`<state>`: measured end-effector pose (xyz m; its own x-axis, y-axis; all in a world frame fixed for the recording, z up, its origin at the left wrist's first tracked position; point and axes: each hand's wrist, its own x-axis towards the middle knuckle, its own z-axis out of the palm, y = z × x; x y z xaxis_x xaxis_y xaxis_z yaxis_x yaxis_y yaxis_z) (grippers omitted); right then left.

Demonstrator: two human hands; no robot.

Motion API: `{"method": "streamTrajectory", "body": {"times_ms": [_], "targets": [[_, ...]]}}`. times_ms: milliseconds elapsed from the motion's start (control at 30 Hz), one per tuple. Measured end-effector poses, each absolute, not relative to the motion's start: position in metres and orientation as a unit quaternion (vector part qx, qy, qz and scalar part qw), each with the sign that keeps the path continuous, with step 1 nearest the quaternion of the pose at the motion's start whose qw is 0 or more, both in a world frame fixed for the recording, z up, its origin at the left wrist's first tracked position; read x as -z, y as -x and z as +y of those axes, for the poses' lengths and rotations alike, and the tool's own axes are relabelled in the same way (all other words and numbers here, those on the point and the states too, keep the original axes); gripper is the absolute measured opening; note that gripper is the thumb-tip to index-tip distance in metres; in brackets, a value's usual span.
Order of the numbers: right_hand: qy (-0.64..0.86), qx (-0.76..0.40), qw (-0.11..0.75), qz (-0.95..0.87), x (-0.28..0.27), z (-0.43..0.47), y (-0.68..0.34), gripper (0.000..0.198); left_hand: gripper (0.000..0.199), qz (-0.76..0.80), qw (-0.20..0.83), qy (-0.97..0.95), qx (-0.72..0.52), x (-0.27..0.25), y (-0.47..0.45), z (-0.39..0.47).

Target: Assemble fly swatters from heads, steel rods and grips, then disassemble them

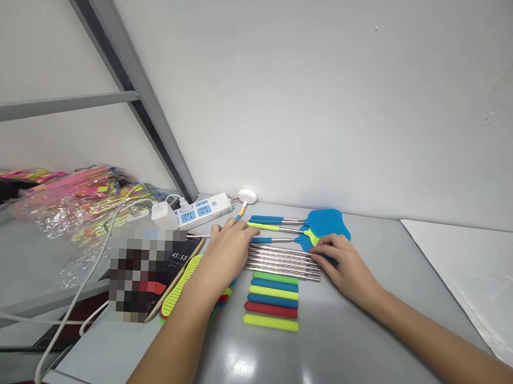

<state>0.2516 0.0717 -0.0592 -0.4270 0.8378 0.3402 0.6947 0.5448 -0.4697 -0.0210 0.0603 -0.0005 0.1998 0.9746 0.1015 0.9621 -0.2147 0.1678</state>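
A row of slim metal rods lies side by side on the grey table between my hands. My left hand curls over their left ends, fingertips mostly hidden, beside a blue fly swatter handle. At the right ends, my right hand pinches the end of the topmost rod between thumb and fingers. Behind the rods lie fly swatters with metal shafts, including one with a large blue head and one with a yellow-green handle. Nearer me, several loose coloured handle grips form a column.
Left of my left forearm are a stack of perforated swatter heads and a phone. A white power strip with cables stands behind. Plastic-bagged coloured items are at far left, white sheeting at right.
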Motion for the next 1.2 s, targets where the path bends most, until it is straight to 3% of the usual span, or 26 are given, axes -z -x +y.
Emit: {"method": "streamTrajectory", "body": {"times_ms": [567,900,1200], "targets": [[0.468,-0.032,0.218,-0.856,0.063,0.066,-0.252,0.035,0.036,0.679,0.096,-0.727,-0.026,-0.013,0.026,0.045],[0.425,-0.037,0.144,-0.893,0.060,0.072,-0.265,0.041,0.043,0.651,0.047,-0.757,-0.016,-0.007,0.019,0.047],[0.447,-0.076,0.184,-0.872,0.060,0.075,-0.269,0.041,0.044,0.662,0.045,-0.748,-0.008,-0.010,0.020,0.047]]}}
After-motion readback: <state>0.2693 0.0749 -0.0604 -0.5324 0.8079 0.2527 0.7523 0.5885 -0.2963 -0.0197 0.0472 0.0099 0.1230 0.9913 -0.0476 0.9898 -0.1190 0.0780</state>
